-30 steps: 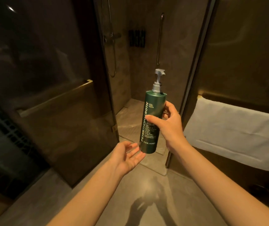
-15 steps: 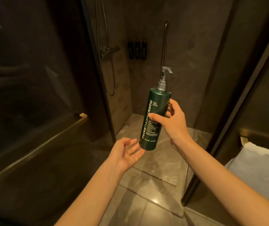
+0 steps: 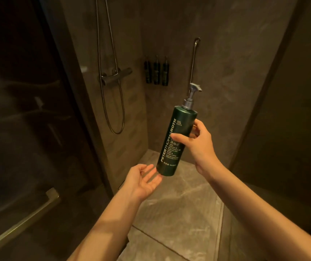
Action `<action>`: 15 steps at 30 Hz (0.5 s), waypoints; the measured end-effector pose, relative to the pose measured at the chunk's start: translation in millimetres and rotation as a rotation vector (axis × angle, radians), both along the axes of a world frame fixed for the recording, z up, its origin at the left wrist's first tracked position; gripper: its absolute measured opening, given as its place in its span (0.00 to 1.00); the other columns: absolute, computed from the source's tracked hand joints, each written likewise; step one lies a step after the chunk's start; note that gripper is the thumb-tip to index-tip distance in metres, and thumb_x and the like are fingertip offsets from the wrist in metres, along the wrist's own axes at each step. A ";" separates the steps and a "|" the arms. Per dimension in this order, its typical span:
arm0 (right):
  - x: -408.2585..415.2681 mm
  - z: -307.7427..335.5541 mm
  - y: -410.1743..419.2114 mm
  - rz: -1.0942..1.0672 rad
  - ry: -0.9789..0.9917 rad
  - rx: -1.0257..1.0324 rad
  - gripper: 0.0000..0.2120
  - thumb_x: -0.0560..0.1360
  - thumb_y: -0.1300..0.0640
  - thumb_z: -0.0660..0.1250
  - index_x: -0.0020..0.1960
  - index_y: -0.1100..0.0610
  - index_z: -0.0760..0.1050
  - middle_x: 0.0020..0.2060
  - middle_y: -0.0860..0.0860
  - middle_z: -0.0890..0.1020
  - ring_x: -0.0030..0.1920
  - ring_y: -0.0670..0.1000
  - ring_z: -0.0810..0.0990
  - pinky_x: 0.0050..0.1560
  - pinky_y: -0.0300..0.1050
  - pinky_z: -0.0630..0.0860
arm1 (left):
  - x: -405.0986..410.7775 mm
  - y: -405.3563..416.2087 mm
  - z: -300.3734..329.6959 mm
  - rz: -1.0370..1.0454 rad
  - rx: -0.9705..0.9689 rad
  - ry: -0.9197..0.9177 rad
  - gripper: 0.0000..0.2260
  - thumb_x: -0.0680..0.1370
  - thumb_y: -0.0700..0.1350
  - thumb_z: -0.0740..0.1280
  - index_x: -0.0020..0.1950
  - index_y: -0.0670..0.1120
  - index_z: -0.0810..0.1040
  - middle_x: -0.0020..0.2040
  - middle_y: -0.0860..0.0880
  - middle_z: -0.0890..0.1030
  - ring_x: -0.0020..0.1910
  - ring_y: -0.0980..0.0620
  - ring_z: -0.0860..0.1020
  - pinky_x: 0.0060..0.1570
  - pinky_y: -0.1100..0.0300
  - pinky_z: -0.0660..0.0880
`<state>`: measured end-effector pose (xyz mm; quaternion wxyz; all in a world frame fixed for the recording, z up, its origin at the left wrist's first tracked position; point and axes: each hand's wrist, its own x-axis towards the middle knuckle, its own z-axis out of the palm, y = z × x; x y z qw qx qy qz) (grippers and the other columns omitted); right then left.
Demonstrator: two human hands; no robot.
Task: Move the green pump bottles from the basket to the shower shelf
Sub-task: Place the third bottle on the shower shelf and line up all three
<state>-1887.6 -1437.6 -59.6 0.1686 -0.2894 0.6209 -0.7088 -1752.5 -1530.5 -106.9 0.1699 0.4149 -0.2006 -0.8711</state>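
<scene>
My right hand (image 3: 198, 146) grips a tall green pump bottle (image 3: 176, 136) around its middle, holding it nearly upright and slightly tilted, silver pump on top. Palm up with fingers spread, my left hand (image 3: 141, 180) hovers just below and left of the bottle's base and holds nothing. On the far shower wall hang three dark bottles (image 3: 156, 72) in a row in a holder. No basket is in view.
A shower mixer bar (image 3: 117, 76) with a looping hose (image 3: 113, 102) is on the left wall. A vertical grab rail (image 3: 194, 59) runs up the back wall. The dark glass door (image 3: 28, 119) with its metal handle (image 3: 19, 227) stands at my left. Marble floor tiles (image 3: 179, 204) lie below.
The view has advanced into the shower stall; the white towel at the right has left the frame. The bottle and both hands keep the same pose, now nearer the back wall.
</scene>
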 end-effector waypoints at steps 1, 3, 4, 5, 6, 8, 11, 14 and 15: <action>-10.5 1.3 -11.9 0.015 0.009 0.005 0.30 0.63 0.64 0.77 0.62 0.54 0.71 0.50 0.47 0.81 0.43 0.35 0.81 0.35 0.28 0.75 | -11.1 -9.8 0.2 0.004 -0.002 0.006 0.11 0.78 0.40 0.56 0.56 0.37 0.73 0.66 0.37 0.73 0.63 0.39 0.72 0.61 0.47 0.69; -31.8 0.7 -36.8 0.038 0.033 0.015 0.29 0.64 0.63 0.77 0.62 0.53 0.71 0.50 0.46 0.81 0.44 0.36 0.81 0.36 0.28 0.75 | -33.5 -30.3 0.9 -0.004 -0.018 0.013 0.14 0.78 0.40 0.56 0.61 0.37 0.72 0.66 0.37 0.72 0.62 0.39 0.73 0.58 0.48 0.70; -42.4 0.0 -49.9 0.044 0.039 0.018 0.29 0.64 0.62 0.77 0.62 0.52 0.71 0.50 0.45 0.81 0.44 0.36 0.81 0.35 0.28 0.75 | -44.8 -41.7 1.2 -0.002 -0.020 0.016 0.15 0.78 0.40 0.57 0.62 0.37 0.72 0.66 0.37 0.72 0.62 0.40 0.73 0.57 0.47 0.71; -53.0 -0.6 -63.5 0.047 0.042 0.022 0.29 0.64 0.61 0.77 0.62 0.52 0.71 0.51 0.44 0.81 0.45 0.36 0.80 0.35 0.28 0.75 | -55.7 -54.2 1.1 0.006 -0.018 0.016 0.16 0.78 0.40 0.57 0.63 0.37 0.72 0.65 0.37 0.72 0.62 0.39 0.73 0.56 0.47 0.72; -63.5 -1.3 -76.9 0.044 0.046 0.029 0.29 0.65 0.60 0.77 0.63 0.51 0.71 0.51 0.44 0.81 0.46 0.37 0.80 0.36 0.29 0.75 | -66.1 -67.8 1.0 0.011 -0.018 0.014 0.16 0.78 0.40 0.58 0.64 0.37 0.72 0.65 0.37 0.72 0.62 0.39 0.73 0.55 0.47 0.73; -87.1 -3.5 -105.6 0.035 0.058 0.039 0.30 0.65 0.58 0.77 0.64 0.51 0.70 0.53 0.44 0.80 0.50 0.40 0.79 0.40 0.32 0.74 | -87.7 -97.5 0.0 0.010 -0.020 0.017 0.16 0.78 0.40 0.58 0.64 0.37 0.72 0.64 0.36 0.73 0.62 0.38 0.73 0.54 0.47 0.73; -123.5 1.6 -153.2 0.046 0.085 0.056 0.31 0.66 0.57 0.77 0.65 0.51 0.69 0.55 0.45 0.79 0.53 0.41 0.77 0.43 0.35 0.72 | -121.5 -143.8 3.8 0.019 -0.012 0.033 0.16 0.77 0.39 0.59 0.64 0.38 0.72 0.63 0.36 0.74 0.61 0.39 0.74 0.58 0.46 0.73; -159.0 15.5 -203.6 0.080 0.120 0.061 0.30 0.66 0.57 0.76 0.65 0.51 0.69 0.53 0.41 0.78 0.51 0.38 0.76 0.42 0.33 0.71 | -155.9 -185.9 16.1 0.059 -0.017 0.049 0.16 0.77 0.39 0.59 0.64 0.39 0.71 0.63 0.37 0.74 0.60 0.39 0.75 0.59 0.47 0.72; -170.0 21.0 -218.4 0.081 0.126 0.051 0.30 0.66 0.57 0.76 0.65 0.51 0.69 0.53 0.40 0.78 0.51 0.38 0.76 0.42 0.33 0.70 | -166.6 -199.6 22.0 0.054 -0.030 0.060 0.16 0.77 0.39 0.59 0.64 0.39 0.71 0.63 0.37 0.75 0.60 0.39 0.75 0.60 0.47 0.72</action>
